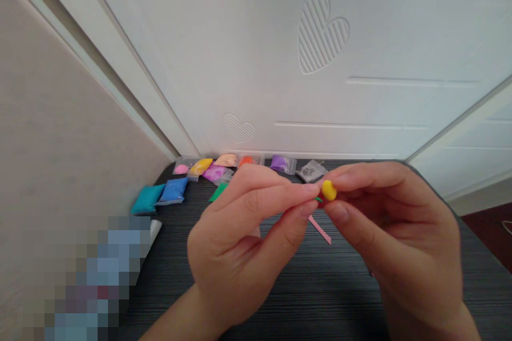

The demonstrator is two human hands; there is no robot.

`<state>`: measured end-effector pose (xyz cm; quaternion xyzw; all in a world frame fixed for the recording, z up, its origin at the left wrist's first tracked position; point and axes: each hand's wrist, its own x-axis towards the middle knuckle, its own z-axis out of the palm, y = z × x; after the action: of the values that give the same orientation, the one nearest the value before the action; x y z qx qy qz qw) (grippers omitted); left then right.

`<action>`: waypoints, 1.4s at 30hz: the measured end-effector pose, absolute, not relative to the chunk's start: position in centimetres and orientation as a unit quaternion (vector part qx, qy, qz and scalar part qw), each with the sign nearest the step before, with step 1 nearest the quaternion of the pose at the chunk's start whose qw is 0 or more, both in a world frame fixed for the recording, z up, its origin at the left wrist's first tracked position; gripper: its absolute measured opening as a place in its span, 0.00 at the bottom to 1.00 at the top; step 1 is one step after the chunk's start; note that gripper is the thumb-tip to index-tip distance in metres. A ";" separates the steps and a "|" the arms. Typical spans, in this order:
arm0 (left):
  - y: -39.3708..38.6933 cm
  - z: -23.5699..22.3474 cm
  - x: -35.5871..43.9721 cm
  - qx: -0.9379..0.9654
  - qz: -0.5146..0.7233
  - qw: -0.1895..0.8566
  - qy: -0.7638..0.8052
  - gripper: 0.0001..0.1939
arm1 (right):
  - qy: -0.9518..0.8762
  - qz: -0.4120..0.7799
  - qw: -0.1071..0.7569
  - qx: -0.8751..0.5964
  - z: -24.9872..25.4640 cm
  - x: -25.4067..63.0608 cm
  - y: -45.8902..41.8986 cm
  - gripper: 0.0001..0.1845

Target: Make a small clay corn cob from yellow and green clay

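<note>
The yellow clay lump sits above the tabletop, between the thumb and forefinger tips of the right hand, which close lightly on its edges while the other fingers curl in behind. The left hand has its thumb and forefinger brought nearly together, with a thin green sliver peeking out at their tips, right beside the lump; whether the sliver touches the yellow is too small to tell.

The lump looks smooth, very light and soft, so it should dent under a firm squeeze — better to take it by opposite edges, with the pads rather than the nails. The sliver looks flimsier, easily bent or torn, and is best pinched near one end. Being light, both could cling to skin rather than slip.

Below the fingertips lies a flat pink strip. Farther back are colored clay packets — a teal packet, a blue packet and a purple packet among them.
</note>
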<state>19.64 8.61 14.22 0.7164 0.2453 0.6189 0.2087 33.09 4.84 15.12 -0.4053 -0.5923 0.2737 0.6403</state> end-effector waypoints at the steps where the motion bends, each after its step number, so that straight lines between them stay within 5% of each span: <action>1: 8.6 14.2 19.6 0.717 0.618 0.210 0.247 0.12 | -0.592 0.274 0.641 -0.405 15.1 33.1 4.8 0.13; 42: 8.5 14.4 19.8 0.719 0.619 0.204 0.243 0.12 | -0.609 0.250 0.632 -0.408 15.2 33.1 4.9 0.15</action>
<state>19.75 8.51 14.36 0.7187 0.2430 0.6188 0.2036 33.10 4.90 15.20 -0.4081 -0.6092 0.2504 0.6322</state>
